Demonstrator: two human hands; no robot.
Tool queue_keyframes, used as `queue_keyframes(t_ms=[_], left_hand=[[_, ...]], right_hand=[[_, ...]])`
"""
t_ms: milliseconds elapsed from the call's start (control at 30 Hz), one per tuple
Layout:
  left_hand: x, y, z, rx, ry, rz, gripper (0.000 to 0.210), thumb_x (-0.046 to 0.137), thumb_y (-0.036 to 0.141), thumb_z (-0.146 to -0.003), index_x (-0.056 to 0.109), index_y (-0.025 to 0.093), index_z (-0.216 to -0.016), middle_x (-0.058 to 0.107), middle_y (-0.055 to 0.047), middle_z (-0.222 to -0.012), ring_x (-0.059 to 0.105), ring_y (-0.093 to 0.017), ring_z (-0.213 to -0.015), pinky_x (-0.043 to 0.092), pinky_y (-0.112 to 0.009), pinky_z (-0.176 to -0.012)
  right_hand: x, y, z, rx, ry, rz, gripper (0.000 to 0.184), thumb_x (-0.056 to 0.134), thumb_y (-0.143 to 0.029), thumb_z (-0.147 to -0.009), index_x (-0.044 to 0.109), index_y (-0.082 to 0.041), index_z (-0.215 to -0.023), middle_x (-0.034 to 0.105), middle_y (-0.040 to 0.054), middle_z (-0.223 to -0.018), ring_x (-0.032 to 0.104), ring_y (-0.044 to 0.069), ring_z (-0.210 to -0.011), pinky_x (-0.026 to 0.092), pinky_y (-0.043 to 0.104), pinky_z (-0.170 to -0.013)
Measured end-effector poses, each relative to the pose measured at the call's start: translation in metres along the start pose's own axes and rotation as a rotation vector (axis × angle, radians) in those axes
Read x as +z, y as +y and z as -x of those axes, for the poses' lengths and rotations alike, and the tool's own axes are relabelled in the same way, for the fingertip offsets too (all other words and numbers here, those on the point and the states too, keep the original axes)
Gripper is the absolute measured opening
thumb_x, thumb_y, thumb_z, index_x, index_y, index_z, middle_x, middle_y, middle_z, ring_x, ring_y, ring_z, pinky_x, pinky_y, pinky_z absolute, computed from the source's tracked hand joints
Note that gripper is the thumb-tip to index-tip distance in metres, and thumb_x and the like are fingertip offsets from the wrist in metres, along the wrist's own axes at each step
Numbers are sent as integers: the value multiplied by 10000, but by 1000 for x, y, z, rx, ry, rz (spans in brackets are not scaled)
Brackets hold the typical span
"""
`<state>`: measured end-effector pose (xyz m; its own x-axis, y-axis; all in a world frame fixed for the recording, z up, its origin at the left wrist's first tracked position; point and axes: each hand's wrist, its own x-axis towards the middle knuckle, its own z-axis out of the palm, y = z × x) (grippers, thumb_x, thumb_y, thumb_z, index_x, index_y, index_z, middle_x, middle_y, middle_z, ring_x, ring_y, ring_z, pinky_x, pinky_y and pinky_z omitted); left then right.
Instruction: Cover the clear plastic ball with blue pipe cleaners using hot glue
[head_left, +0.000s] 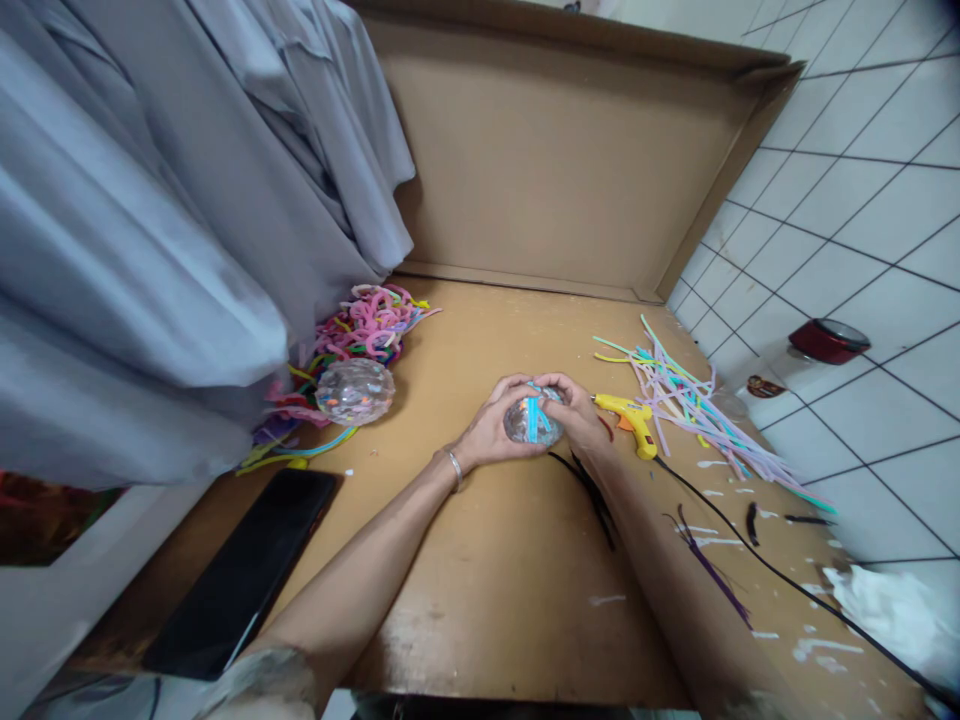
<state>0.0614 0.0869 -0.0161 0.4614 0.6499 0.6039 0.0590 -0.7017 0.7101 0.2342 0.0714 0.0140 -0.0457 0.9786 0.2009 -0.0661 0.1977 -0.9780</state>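
Observation:
Between both hands, over the middle of the table, is a clear round ball (514,424) with light-blue strips (533,420) on the side facing me. My left hand (486,428) wraps round its left side and underside, with a bracelet at the wrist. My right hand (576,412) grips its right and upper side, fingers bent over the top. Just right of my right hand lies a yellow glue gun (634,420), its nozzle pointing toward the hand. Black strips (594,500) lie beside my right forearm, partly hidden by it.
A second clear ball (355,391) sits at left by a pile of coloured pipe cleaners (375,320). A black tablet (244,570) lies front left. Pastel stems (682,400), purple stems (716,575) and a cable (750,540) are at right, near a red-lidded jar (829,340). Cardboard (555,160) stands behind.

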Motion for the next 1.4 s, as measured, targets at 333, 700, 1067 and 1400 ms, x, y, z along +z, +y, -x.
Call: queue_keyframes(t_ms=[333,700,1067,1400], left_hand=[[3,-6,3,30,16,-9,733,853,383,-642,502,256,-1273,444,-113,-1378,461,-285,-1331,423,-471,-1112],[2,-3,4,-34,-4,-35,636,858,343,-634,584,240,-1199,450,-107,-1388,469,-295,-1336,407,-479,-1129],[-1,-6,5,-8,-16,-116,687,876,380,-613,569,237,-1211,381,-144,-1490,437,-351,-1390,394,-551,-1144],[-1,-5,4,22,-25,-112,679,876,367,-617,571,224,-1207,386,-160,-1498,425,-349,-1409,408,-545,-1139]], right_hand=[[1,-1,1,-9,6,25,320,774,-366,-634,664,-246,-909,670,21,-947,595,205,-910,466,333,-833],[2,-6,2,2,-12,16,356,797,-380,-627,654,-237,-919,665,21,-950,593,203,-928,466,327,-841],[-2,-5,-2,72,88,-63,396,712,-605,-717,682,-239,-868,701,27,-900,616,210,-891,480,336,-831],[0,-7,0,-22,68,106,480,599,-674,-813,732,-213,-824,714,37,-863,628,203,-854,473,339,-821]])
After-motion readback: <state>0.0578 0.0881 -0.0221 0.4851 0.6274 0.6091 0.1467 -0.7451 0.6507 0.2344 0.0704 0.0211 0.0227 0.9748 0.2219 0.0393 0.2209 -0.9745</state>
